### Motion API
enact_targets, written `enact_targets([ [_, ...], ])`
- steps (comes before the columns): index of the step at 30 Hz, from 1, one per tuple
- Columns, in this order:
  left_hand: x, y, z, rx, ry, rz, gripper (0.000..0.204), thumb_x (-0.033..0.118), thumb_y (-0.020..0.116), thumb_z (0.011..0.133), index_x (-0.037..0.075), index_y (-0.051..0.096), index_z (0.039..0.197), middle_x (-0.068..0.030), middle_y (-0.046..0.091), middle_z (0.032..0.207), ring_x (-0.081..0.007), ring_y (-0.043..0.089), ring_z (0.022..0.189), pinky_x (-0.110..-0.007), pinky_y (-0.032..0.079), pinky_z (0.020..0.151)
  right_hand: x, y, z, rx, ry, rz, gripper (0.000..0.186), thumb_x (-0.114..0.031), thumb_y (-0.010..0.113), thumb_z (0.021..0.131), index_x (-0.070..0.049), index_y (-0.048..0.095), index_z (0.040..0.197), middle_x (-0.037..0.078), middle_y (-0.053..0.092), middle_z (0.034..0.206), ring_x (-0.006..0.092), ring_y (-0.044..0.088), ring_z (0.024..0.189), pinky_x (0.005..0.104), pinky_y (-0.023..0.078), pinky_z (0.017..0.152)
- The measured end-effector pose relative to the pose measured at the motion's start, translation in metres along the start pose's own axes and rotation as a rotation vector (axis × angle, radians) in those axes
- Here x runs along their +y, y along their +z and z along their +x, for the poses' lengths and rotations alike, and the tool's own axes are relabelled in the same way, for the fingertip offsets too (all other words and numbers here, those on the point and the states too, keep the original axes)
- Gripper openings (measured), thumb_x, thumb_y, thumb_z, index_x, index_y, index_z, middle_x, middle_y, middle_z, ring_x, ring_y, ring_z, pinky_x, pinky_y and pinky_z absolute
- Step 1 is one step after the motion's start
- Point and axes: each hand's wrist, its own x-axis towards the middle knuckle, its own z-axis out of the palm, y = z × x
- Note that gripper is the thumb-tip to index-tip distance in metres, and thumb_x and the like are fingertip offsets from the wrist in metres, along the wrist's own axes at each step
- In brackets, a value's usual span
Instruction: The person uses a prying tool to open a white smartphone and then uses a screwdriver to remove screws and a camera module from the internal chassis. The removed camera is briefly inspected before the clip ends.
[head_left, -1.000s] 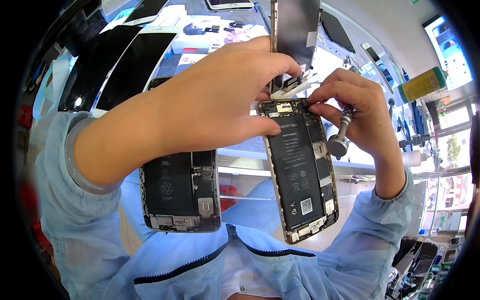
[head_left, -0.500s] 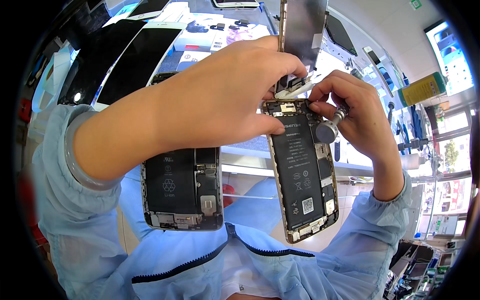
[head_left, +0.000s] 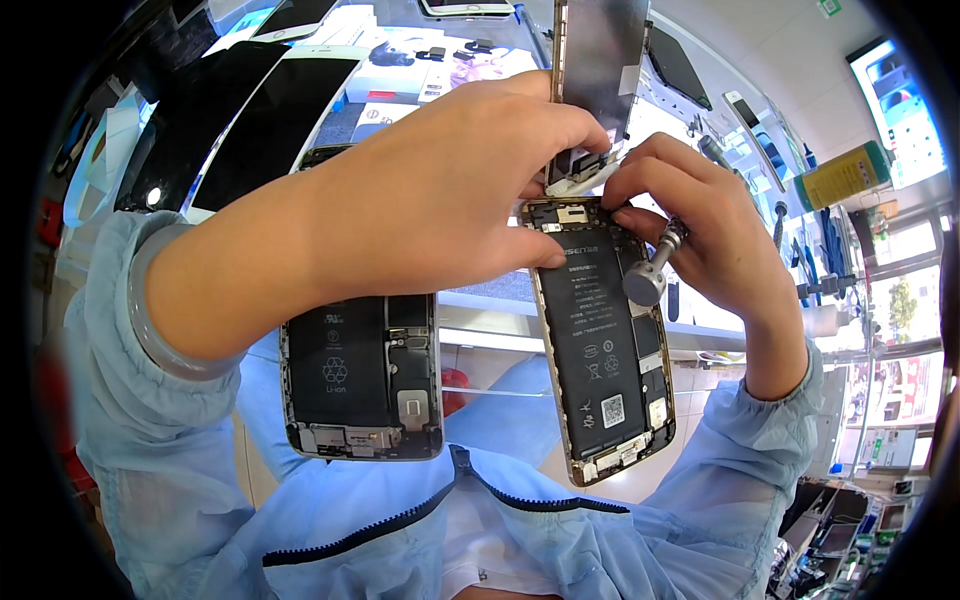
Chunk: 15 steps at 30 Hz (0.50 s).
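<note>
An opened smartphone (head_left: 600,340) shows its black battery and bare inner parts. Its screen assembly (head_left: 600,70) stands raised beyond the top edge. My left hand (head_left: 480,180) reaches across from the left. Its thumb lies on the battery's upper end, while its fingers curl round the lower end of the screen assembly. A small metal screwdriver (head_left: 655,265) with a round cap is tucked in my right hand (head_left: 700,210). The right fingertips are pinched at the phone's upper right corner, beside a white strip (head_left: 585,182). What lies between those fingertips is hidden.
A second opened phone (head_left: 360,380) lies to the left, partly under my left forearm. Beyond it are a white-framed screen (head_left: 285,120) and a dark panel (head_left: 200,125). A yellow bottle with a green cap (head_left: 845,177) stands at the right, with another phone (head_left: 755,140) near it.
My right hand has shifted slightly left and up, its fingers closer to the white strip. The screwdriver has tilted with it. The opened phone has moved very slightly left.
</note>
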Motion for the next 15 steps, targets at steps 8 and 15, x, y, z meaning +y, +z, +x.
enact_targets([
  [8,0.0004,-0.0003,-0.0006,-0.004,-0.022,-0.019,0.064,-0.006,0.073,0.067,0.006,0.050,0.125,-0.0080,0.048,0.112,-0.0212,0.057,0.103,-0.035,0.052,0.094,0.0031,-0.0076,-0.0028,-0.013,-0.145,-0.223,0.023,0.006,0.066,0.068,-0.006,0.064,0.087,0.007,0.053,0.085,0.0201,0.057,0.066,0.0289,0.044,0.052],
  [15,0.0007,-0.0009,-0.0017,0.007,-0.017,0.013,0.066,-0.006,0.074,0.066,0.007,0.050,0.126,-0.0073,0.048,0.112,-0.0208,0.058,0.103,-0.035,0.052,0.094,-0.0012,-0.0046,-0.0020,0.021,-0.193,-0.383,0.027,0.002,0.066,0.065,-0.009,0.063,0.089,0.005,0.055,0.086,0.0208,0.058,0.065,0.0303,0.044,0.051],
])
